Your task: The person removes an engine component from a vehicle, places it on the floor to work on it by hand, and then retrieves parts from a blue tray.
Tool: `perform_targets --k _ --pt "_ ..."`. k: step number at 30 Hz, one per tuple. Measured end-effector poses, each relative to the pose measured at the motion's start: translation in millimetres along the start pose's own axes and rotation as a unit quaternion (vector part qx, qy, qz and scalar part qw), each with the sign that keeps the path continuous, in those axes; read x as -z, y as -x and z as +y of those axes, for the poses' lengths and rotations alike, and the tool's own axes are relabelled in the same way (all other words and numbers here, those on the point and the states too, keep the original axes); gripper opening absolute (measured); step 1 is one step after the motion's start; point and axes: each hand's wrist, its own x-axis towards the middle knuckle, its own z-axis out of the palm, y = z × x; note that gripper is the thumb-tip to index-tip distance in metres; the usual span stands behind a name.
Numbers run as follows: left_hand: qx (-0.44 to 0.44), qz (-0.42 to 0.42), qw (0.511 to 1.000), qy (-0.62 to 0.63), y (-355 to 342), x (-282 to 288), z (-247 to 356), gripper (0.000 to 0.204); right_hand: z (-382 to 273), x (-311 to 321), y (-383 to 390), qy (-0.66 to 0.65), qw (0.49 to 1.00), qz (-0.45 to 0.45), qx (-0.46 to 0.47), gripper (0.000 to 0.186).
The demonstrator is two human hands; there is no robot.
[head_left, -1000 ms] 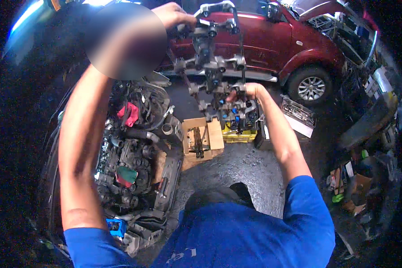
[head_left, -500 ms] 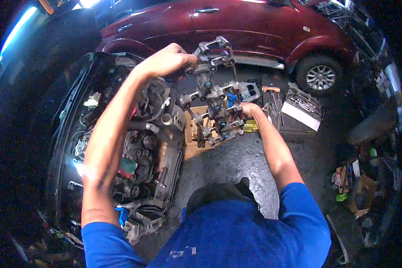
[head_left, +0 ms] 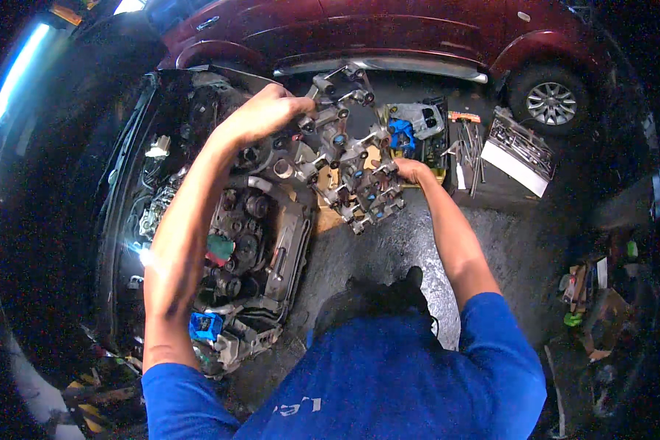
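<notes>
the metal frame [head_left: 339,138] is held up at twelve o'clock, left hand [head_left: 271,114] clamped on its eleven-o'clock end, right hand [head_left: 409,170] gripping its four-o'clock side; best held evenly from both sides, well clear of the nine-o'clock engine [head_left: 243,224].

The metal rocker assembly [head_left: 339,139] fills the span between my left fingers [head_left: 299,107] and my right fingers [head_left: 405,169], blocking any straight pass across. Nearer my chest, bare floor [head_left: 396,249] leaves me room. The engine bay [head_left: 251,227] crowds my left forearm; a tool tray [head_left: 515,169] stands to the right. Behind the assembly, probably a cardboard box [head_left: 372,156], mostly hidden.
</notes>
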Motion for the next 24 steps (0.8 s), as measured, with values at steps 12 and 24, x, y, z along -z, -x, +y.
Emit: perform_targets --k 12,24 --pt "-0.018 -0.031 0.999 0.025 -32 -6 12 0.033 78 55 -12 0.129 0.977 0.125 -0.113 0.060" --pt "0.089 -0.084 0.992 -0.040 -10 -1 -3 0.036 79 2 -23 0.129 0.987 0.094 0.011 0.040"
